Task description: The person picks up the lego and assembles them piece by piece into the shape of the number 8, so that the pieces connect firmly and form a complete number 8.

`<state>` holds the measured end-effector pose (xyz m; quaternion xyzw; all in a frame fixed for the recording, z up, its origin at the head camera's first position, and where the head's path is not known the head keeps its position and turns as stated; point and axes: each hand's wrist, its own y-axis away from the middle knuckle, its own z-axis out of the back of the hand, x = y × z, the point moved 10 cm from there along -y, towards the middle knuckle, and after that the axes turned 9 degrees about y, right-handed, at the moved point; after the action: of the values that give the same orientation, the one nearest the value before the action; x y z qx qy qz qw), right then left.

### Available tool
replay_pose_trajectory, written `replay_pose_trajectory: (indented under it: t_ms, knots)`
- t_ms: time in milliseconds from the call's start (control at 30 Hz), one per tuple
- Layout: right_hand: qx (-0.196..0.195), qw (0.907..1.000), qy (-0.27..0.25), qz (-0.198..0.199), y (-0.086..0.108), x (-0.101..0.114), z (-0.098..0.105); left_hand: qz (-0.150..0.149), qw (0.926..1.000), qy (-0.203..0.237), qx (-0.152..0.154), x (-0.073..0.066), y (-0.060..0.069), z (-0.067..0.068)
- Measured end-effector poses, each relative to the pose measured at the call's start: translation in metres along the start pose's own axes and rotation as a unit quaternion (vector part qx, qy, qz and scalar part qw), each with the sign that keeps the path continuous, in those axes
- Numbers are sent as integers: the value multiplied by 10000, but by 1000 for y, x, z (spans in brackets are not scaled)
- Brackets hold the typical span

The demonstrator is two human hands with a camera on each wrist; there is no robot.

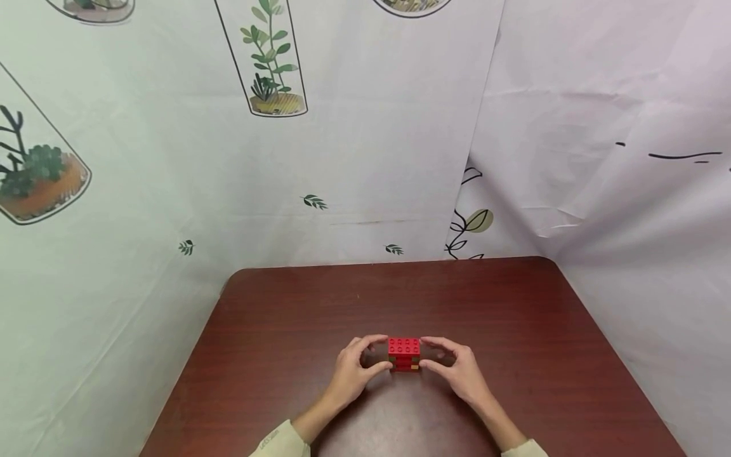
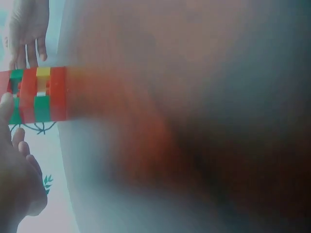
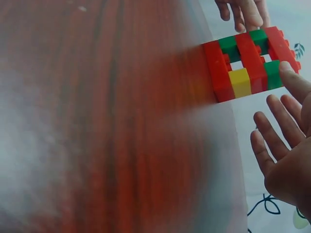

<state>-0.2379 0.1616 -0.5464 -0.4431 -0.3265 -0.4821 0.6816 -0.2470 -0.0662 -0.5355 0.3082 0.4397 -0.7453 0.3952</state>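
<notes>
A stack of toy building bricks [image 1: 403,347] stands on the table, studs up, between the two hands. It has three red layers, with small green and yellow bricks and open gaps between them. My left hand [image 1: 349,374] holds its left end, thumb at the front corner and index finger towards the back. Mirroring this, my right hand [image 1: 464,374] holds the right end. The right wrist view shows the right thumb on a green brick of the stack [image 3: 251,58], other fingers spread below. In the left wrist view the stack [image 2: 30,99] is partly cut off.
The dark reddish-brown table [image 1: 285,311] has rounded far corners. A white cloth [image 1: 365,158] printed with plants hangs behind it and along both sides. Light sleeves [image 1: 282,441] cover the forearms near the bottom edge.
</notes>
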Motion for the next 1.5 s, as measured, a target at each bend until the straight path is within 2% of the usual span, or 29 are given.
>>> replay_pose_trajectory:
  t_ms: [133,367,567,733,1167,1500]
  knots:
    - [101,9998,-62,-156,2,-5,-6,-23,9997,-213,-153,-2,4,-3]
    - [185,9998,-19,-86,4,-4,-12,-74,9982,-411,-421,-4,7,-3]
    - [-80,9998,158,-59,5,-5,-11,61,9984,-433,-363,0,8,-3]
    - [-146,9997,201,-79,5,-4,-12,153,9983,-445,-350,1,7,-3]
    - [-127,9991,317,-270,4,-8,-12,259,9979,-484,-335,4,7,-4]
    - [-106,9993,44,-355,5,-8,-13,321,9972,-481,-471,2,9,-2]
